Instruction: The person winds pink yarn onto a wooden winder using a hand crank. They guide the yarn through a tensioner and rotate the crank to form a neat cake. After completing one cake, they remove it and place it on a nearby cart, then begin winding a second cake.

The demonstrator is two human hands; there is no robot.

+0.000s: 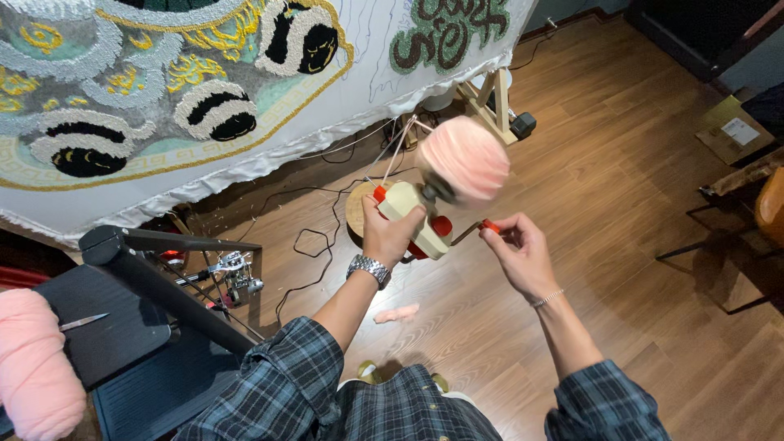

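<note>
Left hand [390, 233] clamped on cream yarn winder [416, 216]; right fingers [500, 229] pinch red crank handle [490, 226] at 3 o'clock. Pink yarn cake [464, 158] blurs—best crank evenly, body steady.

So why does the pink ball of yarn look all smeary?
In the head view, the pink yarn ball on the cream plastic winder is motion-blurred, its edges smeared, while the left hand gripping the winder and the right hand at the red crank handle look sharper; the wooden floor shows soft glare.
</note>
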